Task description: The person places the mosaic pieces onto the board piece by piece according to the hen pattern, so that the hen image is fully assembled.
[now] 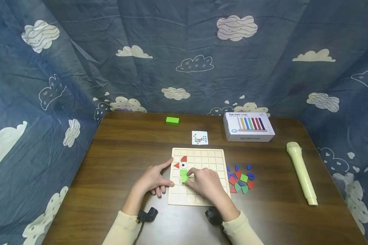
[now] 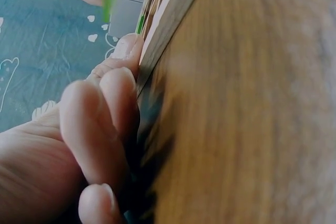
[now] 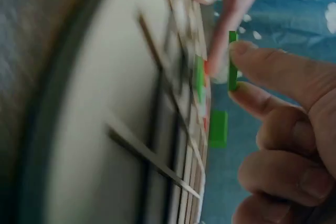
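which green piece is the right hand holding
The green tile over the board, pinched by the right hand, just below the green one already placed. The green block lies untouched at the table's far edge.

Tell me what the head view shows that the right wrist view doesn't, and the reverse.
Only the head view shows the whole layout: the loose pile of coloured pieces right of the grid board, the pattern card, the white box, the cream toy microphone, and the left hand resting at the board's left edge.

Only the right wrist view shows the grip closely: the right hand pinches a green tile edge-on between thumb and forefinger, just off the board.

Both show board, green tile, both hands.
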Tool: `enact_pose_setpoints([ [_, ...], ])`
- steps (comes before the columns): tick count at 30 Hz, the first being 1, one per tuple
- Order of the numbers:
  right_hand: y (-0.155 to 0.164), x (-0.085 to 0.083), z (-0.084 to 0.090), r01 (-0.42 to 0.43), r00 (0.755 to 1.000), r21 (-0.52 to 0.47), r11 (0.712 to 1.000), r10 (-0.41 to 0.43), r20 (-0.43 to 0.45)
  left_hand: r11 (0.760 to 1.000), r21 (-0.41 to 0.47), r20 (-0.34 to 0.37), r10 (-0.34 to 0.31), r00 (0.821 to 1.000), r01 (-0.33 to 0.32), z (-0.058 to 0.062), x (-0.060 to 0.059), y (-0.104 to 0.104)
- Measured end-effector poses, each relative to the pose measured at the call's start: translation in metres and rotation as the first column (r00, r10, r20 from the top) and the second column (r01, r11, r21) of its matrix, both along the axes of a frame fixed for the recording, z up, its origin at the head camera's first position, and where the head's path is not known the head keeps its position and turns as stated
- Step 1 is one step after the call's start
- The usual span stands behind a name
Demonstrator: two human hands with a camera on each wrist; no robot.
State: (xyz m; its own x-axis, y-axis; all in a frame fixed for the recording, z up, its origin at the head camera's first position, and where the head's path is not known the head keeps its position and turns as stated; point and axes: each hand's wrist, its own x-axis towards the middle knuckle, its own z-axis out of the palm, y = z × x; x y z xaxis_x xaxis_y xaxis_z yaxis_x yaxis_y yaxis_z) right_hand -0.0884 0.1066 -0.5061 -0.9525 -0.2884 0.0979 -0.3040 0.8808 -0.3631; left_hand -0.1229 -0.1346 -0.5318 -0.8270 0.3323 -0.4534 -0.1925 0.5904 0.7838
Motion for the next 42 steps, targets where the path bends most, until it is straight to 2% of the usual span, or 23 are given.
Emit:
enact_pose_setpoints([
  [9, -0.008, -0.001, -0.013, -0.003, 1.0, 0.002, 1.0, 0.003, 0.029, 1.0, 0.007, 0.0, 0.001, 1.0, -0.001, 0.0, 0.0, 0.0],
  [30, -0.009, 0.002, -0.016, 0.033, 0.999, -0.049, 0.998, -0.031, 0.026, 1.0, 0.005, -0.009, -0.003, 1.0, 0.003, -0.001, 0.001, 0.0],
  [37, -0.008, 0.003, -0.017, -0.021, 1.0, -0.049, 0.999, 0.022, 0.015, 1.0, 0.009, -0.005, 0.0, 1.0, 0.0, -0.001, 0.001, 0.0],
  [42, -0.008, 0.002, -0.018, -0.014, 0.999, -0.058, 0.998, 0.016, 0.033, 1.0, 0.005, -0.006, -0.004, 1.0, 0.004, -0.002, 0.0, 0.0],
])
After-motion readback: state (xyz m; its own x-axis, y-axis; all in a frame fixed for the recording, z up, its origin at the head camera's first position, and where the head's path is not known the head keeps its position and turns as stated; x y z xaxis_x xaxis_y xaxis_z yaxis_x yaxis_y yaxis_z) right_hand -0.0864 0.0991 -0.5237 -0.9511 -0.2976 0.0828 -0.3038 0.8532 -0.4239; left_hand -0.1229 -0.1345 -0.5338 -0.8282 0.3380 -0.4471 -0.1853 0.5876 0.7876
